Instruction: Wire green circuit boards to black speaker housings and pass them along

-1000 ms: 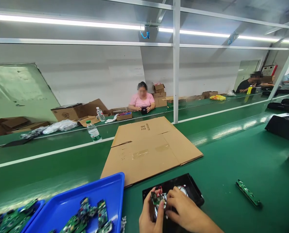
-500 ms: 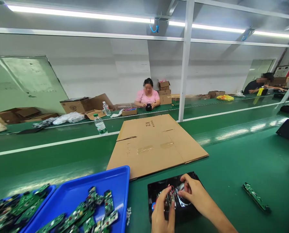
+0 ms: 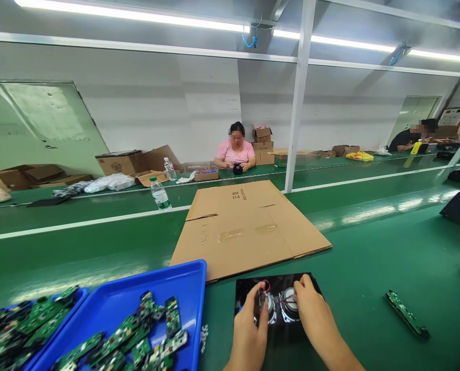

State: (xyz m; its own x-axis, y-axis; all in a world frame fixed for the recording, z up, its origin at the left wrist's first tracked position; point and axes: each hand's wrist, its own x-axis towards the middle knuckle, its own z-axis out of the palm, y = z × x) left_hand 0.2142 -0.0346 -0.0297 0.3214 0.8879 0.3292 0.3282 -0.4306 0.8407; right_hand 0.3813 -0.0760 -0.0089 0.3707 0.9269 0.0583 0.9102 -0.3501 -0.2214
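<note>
A black speaker housing lies on the green bench right in front of me, with two round silver-rimmed speakers in it. My left hand is closed with thumb and fingers around a small part beside the left speaker; what the part is I cannot make out. A loop of red wire shows above those fingertips. The fingers of my right hand are pinched together at the right edge of the other speaker, where a thin wire crosses it. Whatever lies between these fingertips is hidden.
Blue trays of green circuit boards stand at left. One circuit board lies alone at right. Flattened cardboard lies beyond the housing, near a water bottle and a metal post. Two people sit across the benches.
My left hand has shifted slightly left and my right hand slightly right, uncovering more of both speakers. The right fingers have moved to the right speaker's outer edge.
</note>
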